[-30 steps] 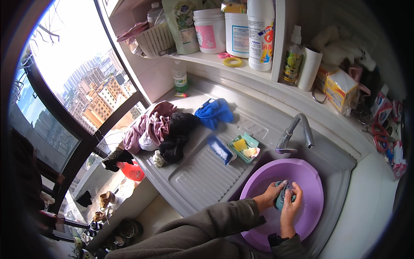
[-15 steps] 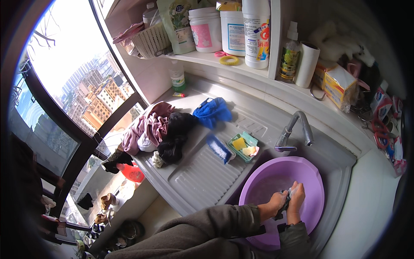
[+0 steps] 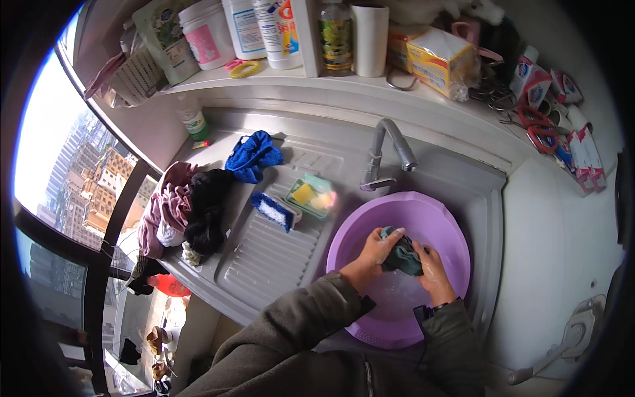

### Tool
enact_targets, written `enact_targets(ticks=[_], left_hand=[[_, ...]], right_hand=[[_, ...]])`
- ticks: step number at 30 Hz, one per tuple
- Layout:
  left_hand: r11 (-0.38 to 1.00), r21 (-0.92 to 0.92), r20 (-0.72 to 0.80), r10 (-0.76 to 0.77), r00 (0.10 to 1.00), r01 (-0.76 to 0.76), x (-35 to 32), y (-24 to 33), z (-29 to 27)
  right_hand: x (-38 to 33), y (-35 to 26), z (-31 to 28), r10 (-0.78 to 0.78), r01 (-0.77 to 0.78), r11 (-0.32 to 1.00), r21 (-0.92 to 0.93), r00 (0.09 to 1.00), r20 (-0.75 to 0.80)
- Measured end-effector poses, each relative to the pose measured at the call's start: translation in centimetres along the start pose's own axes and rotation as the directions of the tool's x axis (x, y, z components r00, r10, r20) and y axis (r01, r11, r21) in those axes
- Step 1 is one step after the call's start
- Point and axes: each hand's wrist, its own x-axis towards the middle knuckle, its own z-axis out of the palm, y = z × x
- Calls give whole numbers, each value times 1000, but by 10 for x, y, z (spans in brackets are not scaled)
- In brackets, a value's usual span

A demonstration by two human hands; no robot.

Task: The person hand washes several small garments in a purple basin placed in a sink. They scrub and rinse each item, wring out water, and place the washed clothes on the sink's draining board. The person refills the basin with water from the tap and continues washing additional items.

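Note:
A wet, dark green cloth (image 3: 402, 258) is bunched between my two hands over a purple basin (image 3: 455, 235). My left hand (image 3: 376, 251) grips its left side, and the fingers of my right hand (image 3: 431, 270) close on its right edge. Soapy-looking water (image 3: 397, 294) lies in the bottom of the basin, below the cloth. The basin stands in a grey sink (image 3: 491, 225). Whether the cloth is a sock or some other small piece cannot be made out.
The tap (image 3: 391, 149) arches behind the basin. On the ribbed drainboard (image 3: 271, 258) are a blue-and-white brush (image 3: 273, 210), a green soap dish (image 3: 311, 198), a blue cloth (image 3: 253, 157) and piled pink (image 3: 169, 205) and black clothes (image 3: 208, 212). Bottles and tubs line the shelf (image 3: 264, 78).
My hands have come apart from a tight squeeze, and more of the green cloth now shows spread between them. The view has swung right, so everything sits further left.

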Motion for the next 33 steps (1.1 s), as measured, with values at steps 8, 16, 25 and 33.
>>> enact_targets(ticks=[8, 16, 25, 33], left_hand=[[971, -230, 54, -56, 997, 67, 17, -24, -24], [983, -175, 303, 0, 953, 55, 14, -64, -33], [919, -274, 217, -229, 949, 284, 11, -58, -26], [994, -67, 209, -74, 975, 90, 1, -35, -18]], right_hand=[[-57, -27, 64, -678, 637, 728, -254, 723, -130], [-52, -21, 94, -801, 489, 290, -823, 594, 71], [-41, -16, 88, -749, 480, 286, -829, 651, 119], [-38, 0, 72, -733, 591, 180, -786, 614, 293]])
